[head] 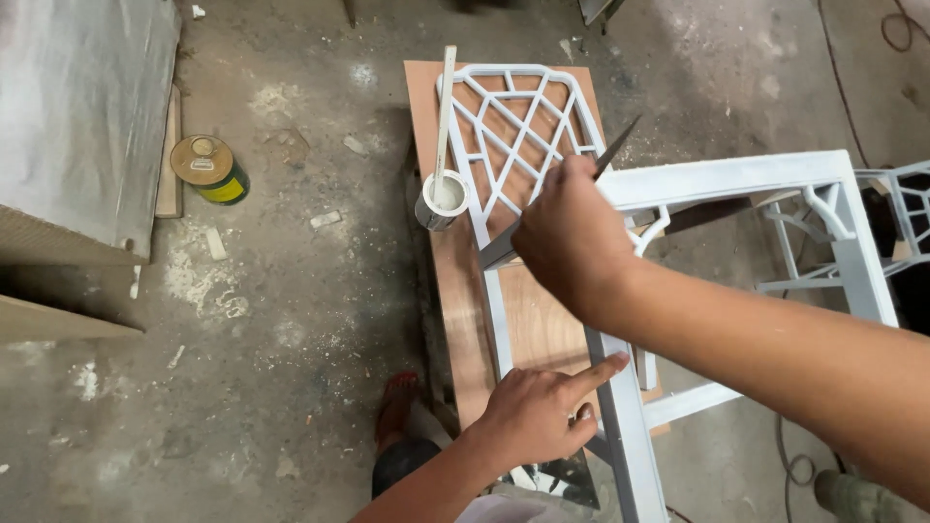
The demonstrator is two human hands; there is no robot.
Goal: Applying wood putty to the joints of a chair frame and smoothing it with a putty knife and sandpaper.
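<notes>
A white-primed wooden chair frame (736, 179) stands in front of me, its near rail running down toward the bottom edge. My right hand (572, 237) grips a flat metal putty knife (620, 140), the blade slanting across the frame's top rail. My left hand (538, 412) rests against the frame's lower rail with the index finger stretched onto it. Behind lies a white lattice panel (513, 121) on a brown plywood board (528, 324).
A small white cup of pale filler with a stir stick (444, 194) stands on the board's left edge. A green and yellow tin (208, 167) sits on the dusty concrete floor. Grey boards (77, 126) lie at left. Another white lattice frame (911, 208) is at far right. My foot (395, 407) shows below.
</notes>
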